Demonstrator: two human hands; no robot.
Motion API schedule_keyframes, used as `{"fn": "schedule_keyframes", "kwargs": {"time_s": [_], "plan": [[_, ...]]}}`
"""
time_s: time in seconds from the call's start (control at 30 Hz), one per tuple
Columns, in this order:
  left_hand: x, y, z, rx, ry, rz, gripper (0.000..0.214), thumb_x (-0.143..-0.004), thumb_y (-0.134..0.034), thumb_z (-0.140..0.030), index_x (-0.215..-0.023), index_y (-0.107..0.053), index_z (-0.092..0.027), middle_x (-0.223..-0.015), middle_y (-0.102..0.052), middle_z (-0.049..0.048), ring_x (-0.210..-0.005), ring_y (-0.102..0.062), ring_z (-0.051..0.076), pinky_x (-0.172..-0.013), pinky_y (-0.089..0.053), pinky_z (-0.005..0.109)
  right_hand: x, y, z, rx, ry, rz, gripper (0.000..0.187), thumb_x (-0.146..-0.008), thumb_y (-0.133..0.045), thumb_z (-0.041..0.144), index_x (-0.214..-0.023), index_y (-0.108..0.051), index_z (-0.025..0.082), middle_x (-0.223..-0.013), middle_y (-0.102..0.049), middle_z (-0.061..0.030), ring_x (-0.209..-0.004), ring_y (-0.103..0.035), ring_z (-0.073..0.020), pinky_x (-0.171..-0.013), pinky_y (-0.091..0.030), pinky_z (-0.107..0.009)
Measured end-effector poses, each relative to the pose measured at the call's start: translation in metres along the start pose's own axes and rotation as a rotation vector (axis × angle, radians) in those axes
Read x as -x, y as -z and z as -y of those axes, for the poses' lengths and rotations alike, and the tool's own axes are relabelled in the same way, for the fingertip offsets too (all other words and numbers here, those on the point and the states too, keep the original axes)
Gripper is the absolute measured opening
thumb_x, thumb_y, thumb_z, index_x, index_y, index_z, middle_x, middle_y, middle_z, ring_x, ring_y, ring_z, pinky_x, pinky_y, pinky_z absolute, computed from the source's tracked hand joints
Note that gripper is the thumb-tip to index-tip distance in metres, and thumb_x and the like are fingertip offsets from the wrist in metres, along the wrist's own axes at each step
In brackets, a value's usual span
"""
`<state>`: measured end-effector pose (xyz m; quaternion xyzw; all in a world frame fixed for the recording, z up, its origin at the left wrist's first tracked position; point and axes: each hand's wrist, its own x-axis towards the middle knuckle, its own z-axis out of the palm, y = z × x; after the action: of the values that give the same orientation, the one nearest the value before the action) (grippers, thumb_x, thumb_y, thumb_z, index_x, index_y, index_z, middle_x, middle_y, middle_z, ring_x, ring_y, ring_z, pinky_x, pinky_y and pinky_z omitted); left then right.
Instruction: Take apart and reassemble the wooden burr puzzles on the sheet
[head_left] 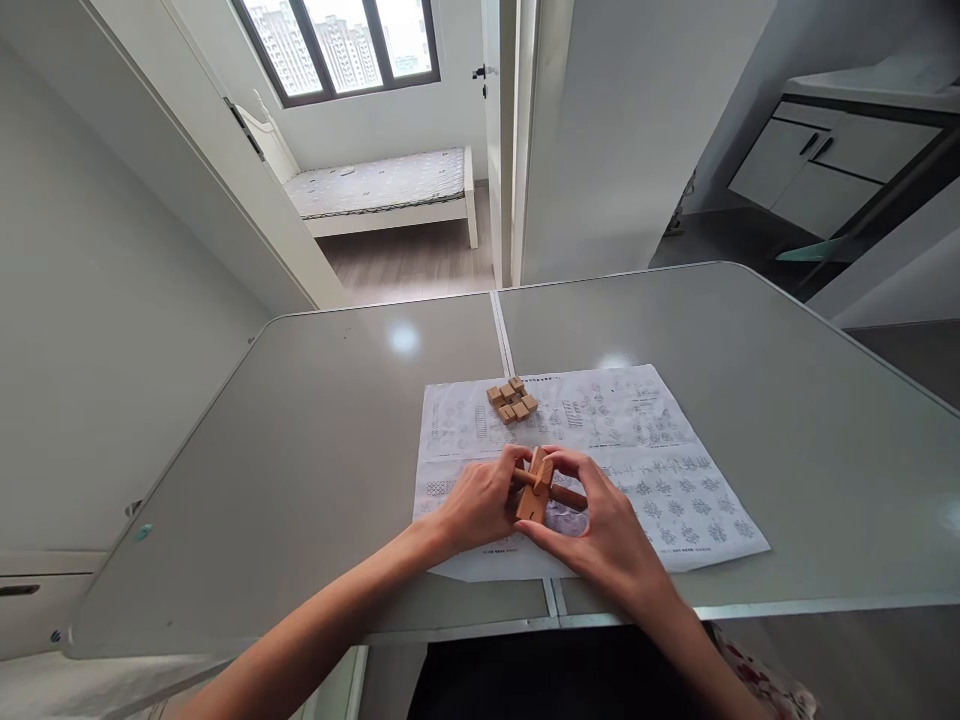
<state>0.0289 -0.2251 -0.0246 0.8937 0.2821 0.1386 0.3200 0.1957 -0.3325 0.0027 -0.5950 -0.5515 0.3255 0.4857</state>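
Wooden pieces [531,503], left hand [482,500] and right hand [606,525] curled round them, printed sheet [628,455] beneath, text [544,379] illegibly small

Sheet [637,435] on bench [300,470]. Block cluster [517,411] on sheet's far part. Left hand [484,500] and right hand [611,530] over sheet's near part, block assembly [535,495] between them. Beyond sheet, leftward: bed [382,185], then window [337,45]. Beyond sheet, rightward: cabinet [810,160].

Brown block [532,505], grey-printed white sheet [456,455]
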Motion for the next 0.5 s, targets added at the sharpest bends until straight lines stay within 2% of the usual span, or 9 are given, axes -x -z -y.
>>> {"fn": "schedule_keyframes", "kwargs": {"time_s": [0.17, 0.3, 0.4, 0.5], "plan": [[0.0, -0.001, 0.002, -0.012, -0.044, -0.041, 0.064, -0.08, -0.065, -0.019, -0.137, -0.035, -0.023, -0.099, -0.079, 0.0036, -0.073, -0.072, 0.021, -0.065, -0.047, 0.029, 0.0, 0.004, -0.004, -0.052, -0.046, 0.012, 0.059, -0.081, -0.084, 0.044, -0.131, -0.055, 0.027, -0.138, -0.063, -0.0106, -0.123, -0.069, -0.032, -0.104, -0.062, -0.051], [0.001, 0.009, 0.0, 0.047, -0.173, 0.035, 0.075, -0.077, -0.069, -0.023, -0.143, -0.032, -0.023, -0.097, -0.076, 0.0016, -0.067, -0.066, 0.016, -0.066, -0.049, 0.028, 0.002, 0.009, -0.007, -0.089, -0.081, 0.012, 0.06, -0.08, -0.085, 0.044, -0.129, -0.056, 0.025, -0.135, -0.065, -0.0116, -0.122, -0.07, -0.0313, -0.104, -0.062, -0.05], [0.001, 0.018, -0.004, 0.072, -0.217, 0.08, 0.063, -0.081, -0.059, -0.017, -0.14, -0.039, -0.022, -0.093, -0.074, 0.0003, -0.065, -0.062, 0.013, -0.068, -0.05, 0.027, 0.005, 0.012, -0.007, -0.119, -0.107, 0.027, 0.058, -0.079, -0.086, 0.042, -0.126, -0.056, 0.026, -0.14, -0.063, -0.0113, -0.122, -0.069, -0.0297, -0.104, -0.062, -0.048], [0.001, 0.024, -0.007, 0.082, -0.208, 0.099, 0.039, -0.095, -0.048, -0.018, -0.134, -0.048, -0.021, -0.089, -0.073, 0.0009, -0.067, -0.063, 0.013, -0.069, -0.05, 0.026, 0.007, 0.012, -0.007, -0.145, -0.116, 0.046, 0.055, -0.079, -0.087, 0.041, -0.123, -0.056, 0.027, -0.144, -0.061, -0.0108, -0.122, -0.069, -0.0283, -0.104, -0.062, -0.046]]}}
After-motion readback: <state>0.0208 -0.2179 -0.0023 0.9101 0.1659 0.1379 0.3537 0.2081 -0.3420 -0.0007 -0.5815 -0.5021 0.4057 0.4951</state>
